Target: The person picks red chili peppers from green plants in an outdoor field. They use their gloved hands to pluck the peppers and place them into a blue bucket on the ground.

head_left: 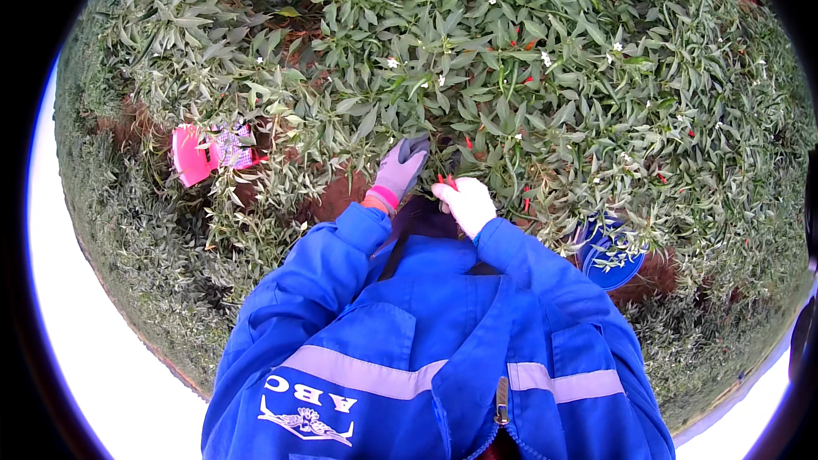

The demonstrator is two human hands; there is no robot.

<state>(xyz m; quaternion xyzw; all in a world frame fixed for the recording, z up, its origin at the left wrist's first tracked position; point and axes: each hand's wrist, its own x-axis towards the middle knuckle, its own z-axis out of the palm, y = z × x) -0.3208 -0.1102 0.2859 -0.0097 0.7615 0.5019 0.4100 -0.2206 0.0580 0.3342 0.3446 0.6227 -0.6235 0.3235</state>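
My right hand (470, 207), in a white glove, is closed with red chili peppers (448, 181) poking out at its fingertips. Just left of it, my left hand (402, 170) reaches into the leaves in a lilac glove with grey fingers and a pink cuff. Its fingers look stretched out, though foliage hides part of them, and nothing shows in them. Both hands are low at the near side of a dense chili plant (477, 77), close in front of my body. A red chili (469, 142) hangs among the leaves just beyond my hands.
A blue bucket (615, 271) stands at the right, partly behind leaves. To the left, a bright pink object (192, 156) with a checked purple-and-white part sits among the plants; its kind is unclear. Reddish soil (339, 196) shows between plants, which bear white flowers and scattered red chilies.
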